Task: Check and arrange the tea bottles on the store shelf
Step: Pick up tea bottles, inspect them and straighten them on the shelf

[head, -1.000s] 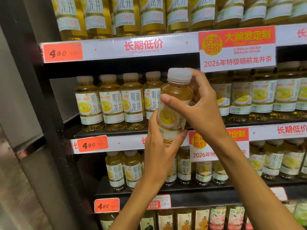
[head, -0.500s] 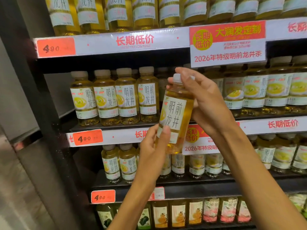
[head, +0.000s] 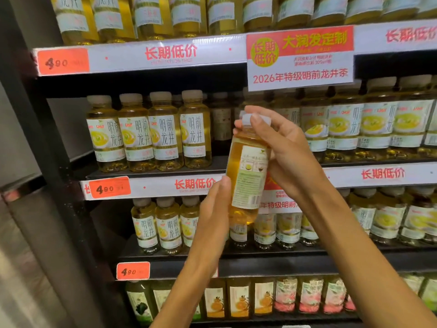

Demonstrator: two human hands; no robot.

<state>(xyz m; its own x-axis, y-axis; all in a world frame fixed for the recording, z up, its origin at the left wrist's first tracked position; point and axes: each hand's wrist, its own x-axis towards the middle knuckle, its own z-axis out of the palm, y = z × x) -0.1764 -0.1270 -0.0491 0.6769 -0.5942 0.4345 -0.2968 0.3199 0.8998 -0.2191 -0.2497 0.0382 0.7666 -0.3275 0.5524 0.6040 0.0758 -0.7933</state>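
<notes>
Right now both hands hold one tea bottle (head: pixel 246 176) up in front of the shelf (head: pixel 165 55). One hand, the right hand (head: pixel 283 152), grips its top, and the left hand (head: pixel 212 216) holds its bottom with fingers curled round.

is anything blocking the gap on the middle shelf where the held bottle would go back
Nothing visible blocks it. The held bottle, gripped by the right hand and left hand, is before the gap; bottles stand only further back.

Amber tea bottle (head: pixel 246 171), upright, back label fwd
</notes>
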